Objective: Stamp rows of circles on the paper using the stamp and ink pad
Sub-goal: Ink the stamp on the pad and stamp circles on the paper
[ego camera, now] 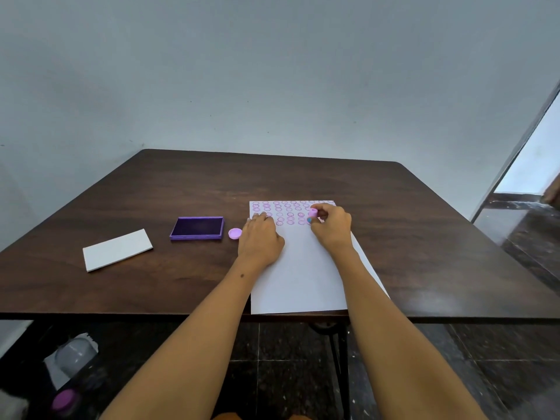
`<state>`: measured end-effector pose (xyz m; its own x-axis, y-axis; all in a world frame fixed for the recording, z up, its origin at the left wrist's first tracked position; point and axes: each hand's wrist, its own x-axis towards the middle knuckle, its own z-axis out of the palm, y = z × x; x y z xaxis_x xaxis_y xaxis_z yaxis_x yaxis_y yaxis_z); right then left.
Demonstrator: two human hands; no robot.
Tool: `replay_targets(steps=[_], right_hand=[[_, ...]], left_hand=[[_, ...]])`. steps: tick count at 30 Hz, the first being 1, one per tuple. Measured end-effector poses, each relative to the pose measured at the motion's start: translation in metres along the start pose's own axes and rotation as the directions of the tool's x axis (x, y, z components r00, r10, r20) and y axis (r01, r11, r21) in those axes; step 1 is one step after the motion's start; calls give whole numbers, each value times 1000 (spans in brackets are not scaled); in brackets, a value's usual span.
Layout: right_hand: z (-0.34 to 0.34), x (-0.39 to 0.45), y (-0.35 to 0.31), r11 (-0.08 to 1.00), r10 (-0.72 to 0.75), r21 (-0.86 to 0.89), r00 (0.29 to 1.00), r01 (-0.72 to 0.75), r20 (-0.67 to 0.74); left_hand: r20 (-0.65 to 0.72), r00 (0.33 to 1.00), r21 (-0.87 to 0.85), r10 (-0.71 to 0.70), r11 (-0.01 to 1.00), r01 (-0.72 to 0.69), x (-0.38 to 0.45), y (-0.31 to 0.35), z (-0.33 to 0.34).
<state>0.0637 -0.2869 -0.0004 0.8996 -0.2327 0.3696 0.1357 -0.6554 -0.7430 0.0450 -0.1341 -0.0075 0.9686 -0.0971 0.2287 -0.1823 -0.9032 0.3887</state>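
A white sheet of paper (298,277) lies on the dark wooden table (409,237), its top part filled with several rows of purple circles (285,212). My right hand (331,227) pinches a small pink stamp (312,214) and holds it down on the paper at the right end of the lowest row. My left hand (260,237) rests flat on the paper's left edge, fingers spread. The open purple ink pad (197,227) sits to the left of the paper, apart from both hands.
A small pink round cap (235,233) lies between the ink pad and my left hand. A white rectangular lid (117,250) lies further left. Below the table at the lower left stand a clear bottle (75,356) and a purple-capped one (63,400). The wall is behind the table.
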Motion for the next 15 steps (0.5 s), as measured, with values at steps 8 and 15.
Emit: replay_targets(steps=[8, 15], right_hand=[[-2, 1, 0, 1000, 10, 6, 1000, -10, -11], [-2, 3, 0, 999, 39, 7, 999, -39, -19]], left_hand=[[-1, 1000, -19, -8, 1000, 8, 1, 0, -1], [-7, 1000, -17, 5, 1000, -5, 1, -1, 0]])
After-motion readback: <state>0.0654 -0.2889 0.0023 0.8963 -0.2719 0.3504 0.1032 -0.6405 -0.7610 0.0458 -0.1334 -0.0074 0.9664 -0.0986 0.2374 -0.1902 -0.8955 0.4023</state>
